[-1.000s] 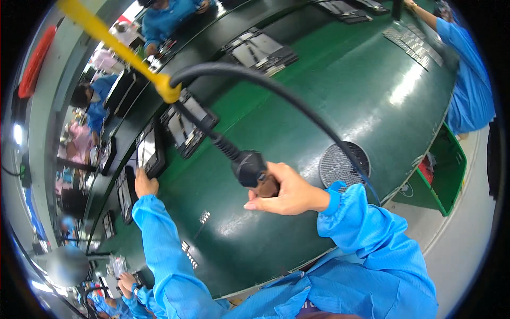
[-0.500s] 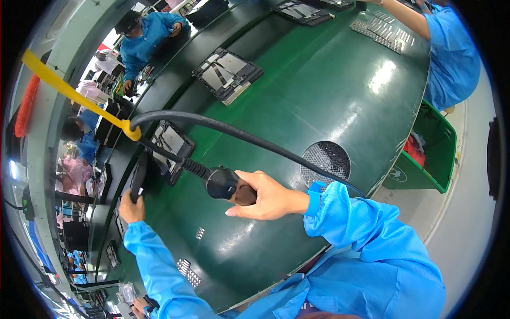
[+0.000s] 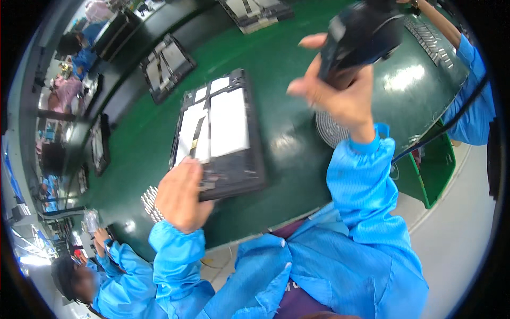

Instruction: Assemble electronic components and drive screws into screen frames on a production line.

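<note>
Black tool (image 3: pixel 361 40) in right grip (image 3: pixel 344 102), left grip (image 3: pixel 183 194) holding tablet (image 3: pixel 229 127), white shirt lettering (image 3: pixel 292 286)

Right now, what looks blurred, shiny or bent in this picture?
In the head view, the black handheld tool and the right hand holding it look smeared; the flat dark-framed device touching the left hand is somewhat clearer; also in the head view, glare whitens the green tabletop, whose edge looks curved.
</note>
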